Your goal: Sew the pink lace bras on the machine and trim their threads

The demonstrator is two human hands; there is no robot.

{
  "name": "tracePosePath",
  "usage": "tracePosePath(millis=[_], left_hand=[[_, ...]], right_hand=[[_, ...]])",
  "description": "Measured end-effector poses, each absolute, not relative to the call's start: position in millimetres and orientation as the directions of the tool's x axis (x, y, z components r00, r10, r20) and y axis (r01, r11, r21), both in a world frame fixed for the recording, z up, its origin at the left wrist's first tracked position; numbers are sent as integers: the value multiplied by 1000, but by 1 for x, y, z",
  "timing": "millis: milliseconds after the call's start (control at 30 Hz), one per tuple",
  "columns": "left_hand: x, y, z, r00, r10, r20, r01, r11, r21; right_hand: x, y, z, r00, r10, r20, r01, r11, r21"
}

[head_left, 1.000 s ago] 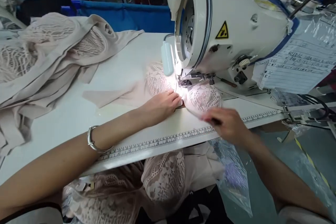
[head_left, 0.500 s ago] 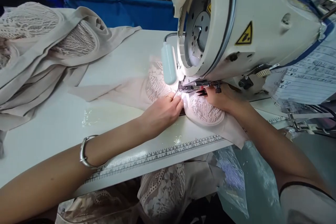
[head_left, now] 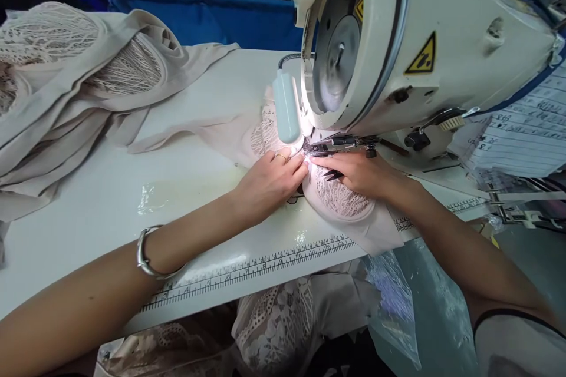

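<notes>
A pale pink bra [head_left: 342,197] with lace cups lies under the needle area of a white sewing machine [head_left: 380,94]. My left hand [head_left: 272,185] is closed on the bra's middle, fingertips pinching the fabric just left of the presser foot [head_left: 309,150]. On the other side, my right hand [head_left: 360,174] presses the right cup, its index finger reaching to the foot. Dark pointed blades of thread snips [head_left: 332,175] stick out from under that hand; their handles are hidden. The stitching point itself is lost in glare and behind fingers.
A small lamp [head_left: 287,109] lights the needle area. More bras [head_left: 128,65] are heaped on the table's left. A printed ruler [head_left: 265,268] runs along the front edge. Further garments [head_left: 278,318] and a plastic bag [head_left: 393,294] sit below. Handwritten paper [head_left: 522,123] hangs at right.
My right hand has slid left to the presser foot, its index finger now extended. The bra has shifted slightly, its left band bunching. The disc in the machine head looks blurred now.
</notes>
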State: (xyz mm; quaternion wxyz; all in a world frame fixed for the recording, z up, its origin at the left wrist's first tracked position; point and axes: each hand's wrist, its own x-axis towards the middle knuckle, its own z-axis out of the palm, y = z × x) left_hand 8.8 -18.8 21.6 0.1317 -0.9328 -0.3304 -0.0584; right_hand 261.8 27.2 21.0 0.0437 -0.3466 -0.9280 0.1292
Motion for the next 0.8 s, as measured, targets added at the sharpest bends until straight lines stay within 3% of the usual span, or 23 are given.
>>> tracePosePath(millis=[333, 633, 800], left_hand=[[-2, -6, 15, 756, 595, 274, 641, -757, -126], [-6, 4, 15, 742, 603, 292, 641, -766, -48], [-6, 3, 15, 726, 610, 318, 663, -744, -83]], right_hand=[[243, 9, 44, -664, 739, -117, 747, 662, -58], [239, 8, 48, -627, 763, -156, 779, 618, -106], [239, 15, 41, -541, 829, -141, 830, 499, -247]])
